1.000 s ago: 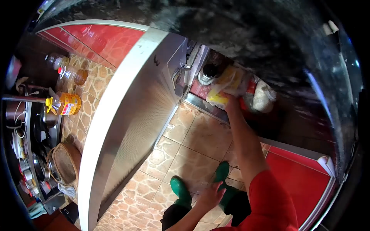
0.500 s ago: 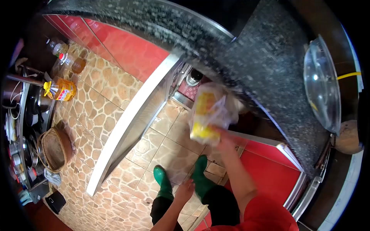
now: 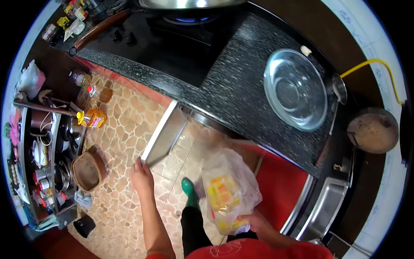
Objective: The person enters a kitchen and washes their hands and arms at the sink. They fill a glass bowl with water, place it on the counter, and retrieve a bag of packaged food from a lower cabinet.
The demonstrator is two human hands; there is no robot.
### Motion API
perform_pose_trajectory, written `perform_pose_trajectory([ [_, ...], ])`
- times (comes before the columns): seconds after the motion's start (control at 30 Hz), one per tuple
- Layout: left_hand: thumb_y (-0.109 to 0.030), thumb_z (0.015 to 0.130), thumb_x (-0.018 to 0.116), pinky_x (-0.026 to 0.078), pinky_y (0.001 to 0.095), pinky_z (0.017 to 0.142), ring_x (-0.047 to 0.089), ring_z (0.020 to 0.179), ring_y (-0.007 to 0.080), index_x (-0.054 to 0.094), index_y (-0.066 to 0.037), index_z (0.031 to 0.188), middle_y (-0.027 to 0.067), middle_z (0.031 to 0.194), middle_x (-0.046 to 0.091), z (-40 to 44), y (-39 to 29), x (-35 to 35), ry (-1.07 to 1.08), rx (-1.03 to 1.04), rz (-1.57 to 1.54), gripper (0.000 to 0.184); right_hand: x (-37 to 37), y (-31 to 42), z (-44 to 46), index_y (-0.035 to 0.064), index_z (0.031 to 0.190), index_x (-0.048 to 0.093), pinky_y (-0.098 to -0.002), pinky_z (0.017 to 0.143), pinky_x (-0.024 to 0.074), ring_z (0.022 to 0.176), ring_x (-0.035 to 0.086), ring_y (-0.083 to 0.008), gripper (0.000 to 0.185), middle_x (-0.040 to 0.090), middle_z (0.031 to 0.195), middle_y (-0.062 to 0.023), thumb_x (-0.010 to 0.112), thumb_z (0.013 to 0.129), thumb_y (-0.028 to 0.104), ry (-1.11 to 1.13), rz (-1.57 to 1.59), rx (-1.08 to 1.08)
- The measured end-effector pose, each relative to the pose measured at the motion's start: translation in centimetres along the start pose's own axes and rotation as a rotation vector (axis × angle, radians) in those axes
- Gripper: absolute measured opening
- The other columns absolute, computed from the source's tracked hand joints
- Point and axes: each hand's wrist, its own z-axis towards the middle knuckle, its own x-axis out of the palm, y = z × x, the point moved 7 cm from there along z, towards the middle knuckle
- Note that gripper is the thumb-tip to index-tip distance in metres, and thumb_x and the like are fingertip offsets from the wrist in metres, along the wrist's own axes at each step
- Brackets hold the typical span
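Observation:
A clear plastic bag (image 3: 230, 185) with yellow packets inside hangs in front of my body, and my right hand (image 3: 254, 221) is closed on its lower end. My left hand (image 3: 141, 172) grips the outer edge of the open cabinet door (image 3: 161, 129), whose white rim shows. Below me one green boot (image 3: 188, 187) stands on the stone-patterned floor; the bag covers the area where the other foot would be.
On the black counter (image 3: 228, 86) stand a glass bowl (image 3: 295, 90) and a ladle (image 3: 339, 88). A wok (image 3: 192, 3) sits over a blue flame. Oil bottles (image 3: 92, 118), a basket (image 3: 87, 171) and a pot rack (image 3: 54, 151) are at left.
The bag has come out of the cabinet and up towards my body in my right hand. My left hand has moved onto the door edge, and the door is less open. The view has shifted over the counter.

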Motion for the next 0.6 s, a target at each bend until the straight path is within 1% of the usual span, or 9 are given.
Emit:
perform_pose_trajectory([
  [0.07, -0.020, 0.089, 0.047, 0.045, 0.0460, 0.072, 0.058, 0.083, 0.0395, 0.058, -0.002, 0.103, 0.0219, 0.090, 0.061, -1.1, -0.3, 0.1, 0.096, -0.018, -0.123, 0.025, 0.1, 0.4, -3.9, 0.0017, 0.130, 0.037, -0.0419, 0.093, 0.0441, 0.106, 0.055, -0.0273, 0.066, 0.055, 0.117, -0.0128, 0.068, 0.071, 0.002, -0.026, -0.022, 0.056],
  [0.23, -0.030, 0.087, 0.051, 0.047, 0.0452, 0.065, 0.058, 0.075, 0.0418, 0.058, -0.001, 0.080, 0.0231, 0.073, 0.060, -6.5, -5.5, 4.2, 0.422, 0.047, -0.217, 0.031, -3.1, 3.2, -10.3, 0.0018, 0.128, 0.040, -0.0397, 0.093, 0.0441, 0.105, 0.056, -0.0243, 0.066, 0.056, 0.116, -0.0098, 0.070, 0.069, 0.002, -0.092, -0.168, 0.053],
  [0.27, -0.032, 0.087, 0.052, 0.049, 0.0404, 0.061, 0.062, 0.071, 0.0361, 0.059, 0.000, 0.083, 0.0198, 0.076, 0.063, -7.8, -4.6, 8.4, 0.500, 0.007, -0.383, 0.033, -4.1, 3.2, -10.3, 0.0025, 0.128, 0.040, -0.0393, 0.093, 0.0440, 0.105, 0.055, -0.0245, 0.068, 0.055, 0.116, -0.0096, 0.071, 0.067, 0.000, -0.039, -0.124, -0.045],
  [0.3, -0.028, 0.089, 0.054, 0.051, 0.0349, 0.059, 0.061, 0.074, 0.0196, 0.058, 0.002, 0.098, 0.0089, 0.087, 0.063, -9.7, -6.5, 10.4, 0.717, -0.317, -0.782, 0.032, -4.9, 3.7, -10.4, 0.0032, 0.128, 0.041, -0.0390, 0.093, 0.0440, 0.105, 0.055, -0.0248, 0.070, 0.055, 0.117, -0.0095, 0.071, 0.065, -0.002, 0.014, -0.080, -0.143],
  [0.33, -0.032, 0.092, 0.048, 0.053, 0.0367, 0.066, 0.060, 0.084, 0.0216, 0.055, 0.002, 0.107, 0.0100, 0.098, 0.060, -11.1, -9.0, 11.6, 0.836, -0.489, -0.933, 0.039, -5.7, 4.3, -10.7, 0.0032, 0.128, 0.041, -0.0390, 0.093, 0.0440, 0.105, 0.055, -0.0248, 0.070, 0.055, 0.117, -0.0095, 0.071, 0.065, -0.002, 0.014, -0.080, -0.158],
  [0.43, -0.050, 0.090, 0.045, 0.051, 0.0366, 0.069, 0.057, 0.094, 0.0278, 0.048, 0.007, 0.116, 0.0148, 0.107, 0.057, -11.7, -15.9, 13.3, 0.877, -0.508, -1.124, 0.062, -6.7, 6.9, -12.2, 0.0052, 0.129, 0.041, -0.0388, 0.092, 0.0441, 0.106, 0.054, -0.0256, 0.075, 0.054, 0.118, -0.0092, 0.072, 0.061, -0.004, 0.067, -0.023, -0.295],
  [0.5, -0.064, 0.087, 0.033, 0.044, 0.0449, 0.087, 0.049, 0.110, 0.0319, 0.039, 0.007, 0.127, 0.0189, 0.123, 0.048, -11.5, -19.4, 16.9, 0.969, -0.459, -1.320, 0.081, -7.2, 9.0, -13.2, 0.0055, 0.129, 0.040, -0.0395, 0.092, 0.0447, 0.106, 0.054, -0.0260, 0.078, 0.054, 0.118, -0.0087, 0.072, 0.058, -0.004, -0.101, -0.160, -0.400],
  [0.53, -0.064, 0.087, 0.033, 0.044, 0.0449, 0.087, 0.049, 0.110, 0.0319, 0.039, 0.007, 0.127, 0.0189, 0.123, 0.048, -11.2, -20.3, 19.2, 0.993, -0.442, -1.318, 0.081, -7.2, 9.5, -14.0, 0.0055, 0.129, 0.040, -0.0395, 0.092, 0.0447, 0.106, 0.054, -0.0260, 0.078, 0.054, 0.118, -0.0087, 0.072, 0.058, -0.004, -0.117, -0.149, -0.418],
  [0.6, -0.071, 0.084, 0.022, 0.034, 0.0483, 0.098, 0.039, 0.120, 0.0364, 0.030, 0.006, 0.133, 0.0212, 0.134, 0.037, -10.6, -24.2, 20.1, 1.096, -0.661, -1.553, 0.092, -7.2, 10.7, -15.2, 0.0052, 0.128, 0.041, -0.0393, 0.091, 0.0449, 0.106, 0.054, -0.0258, 0.077, 0.054, 0.117, -0.0085, 0.072, 0.058, -0.005, -0.084, 0.088, -0.477],
])
